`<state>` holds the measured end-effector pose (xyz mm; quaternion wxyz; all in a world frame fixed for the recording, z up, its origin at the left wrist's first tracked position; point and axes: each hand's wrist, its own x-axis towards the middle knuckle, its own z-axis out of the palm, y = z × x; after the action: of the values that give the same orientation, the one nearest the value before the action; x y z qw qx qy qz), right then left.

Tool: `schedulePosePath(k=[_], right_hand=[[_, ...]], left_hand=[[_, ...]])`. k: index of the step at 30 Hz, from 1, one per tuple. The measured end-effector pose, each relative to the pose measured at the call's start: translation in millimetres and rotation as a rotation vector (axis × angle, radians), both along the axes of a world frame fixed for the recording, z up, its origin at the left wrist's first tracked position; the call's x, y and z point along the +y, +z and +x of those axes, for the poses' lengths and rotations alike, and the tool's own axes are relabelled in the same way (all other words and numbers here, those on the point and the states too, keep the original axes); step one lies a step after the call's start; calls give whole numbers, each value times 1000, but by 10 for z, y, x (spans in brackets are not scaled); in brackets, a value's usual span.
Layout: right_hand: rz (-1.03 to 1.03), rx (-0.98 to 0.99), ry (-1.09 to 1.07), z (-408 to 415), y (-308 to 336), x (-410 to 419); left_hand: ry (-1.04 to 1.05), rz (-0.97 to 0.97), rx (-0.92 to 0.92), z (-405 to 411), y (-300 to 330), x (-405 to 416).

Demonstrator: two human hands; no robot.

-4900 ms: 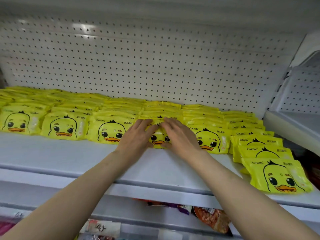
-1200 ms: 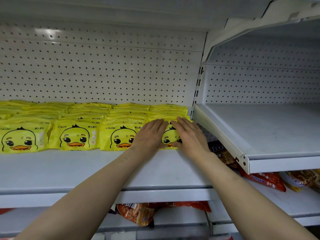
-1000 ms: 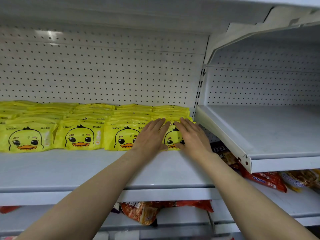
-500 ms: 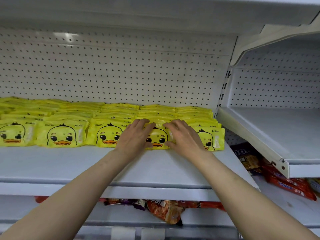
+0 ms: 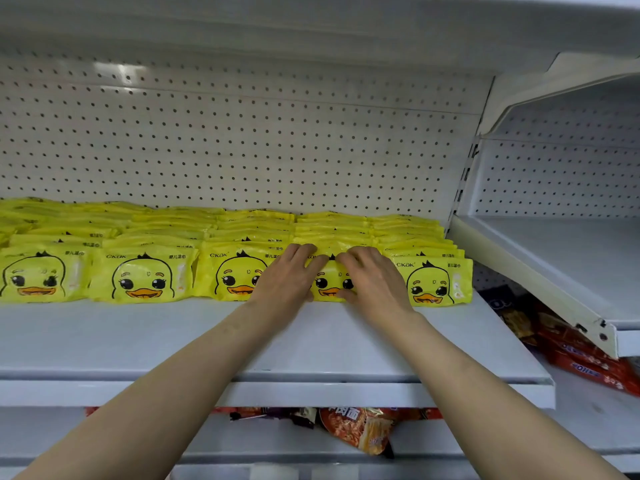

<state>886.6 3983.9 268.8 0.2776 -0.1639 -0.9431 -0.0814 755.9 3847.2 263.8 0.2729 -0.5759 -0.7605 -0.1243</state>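
Rows of flat yellow wipe packs printed with a duck face lie overlapping on a white shelf [image 5: 173, 341]. Both hands rest on the second pack from the right end, the duck pack [image 5: 330, 284] in the front row. My left hand [image 5: 289, 277] lies on its left part with fingers straight, and my right hand [image 5: 372, 282] lies on its right part, thumb at the pack's lower edge. The pack's face shows only between the two hands. To its right lies the end pack [image 5: 433, 282], and to its left another front pack [image 5: 232, 277].
A pegboard back wall [image 5: 242, 150] rises behind the packs. A bare white shelf [image 5: 561, 271] juts out at the right, slightly higher. Red snack bags [image 5: 585, 362] lie below it, and an orange noodle bag [image 5: 360, 427] lies on the lower shelf.
The view has swung back left since a second ago, and both hands have shifted from the end pack to the one beside it. The hands stay flat on the front row.
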Motion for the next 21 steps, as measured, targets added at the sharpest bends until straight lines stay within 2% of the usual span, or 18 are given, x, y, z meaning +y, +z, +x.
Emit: schedulePosePath(k=[7, 21], right_hand=[[33, 75, -61, -27, -88, -44], [-70, 58, -121, -44, -142, -181]], left_hand=[[-36, 11, 44, -64, -52, 16], [-105, -26, -15, -180, -80, -28]])
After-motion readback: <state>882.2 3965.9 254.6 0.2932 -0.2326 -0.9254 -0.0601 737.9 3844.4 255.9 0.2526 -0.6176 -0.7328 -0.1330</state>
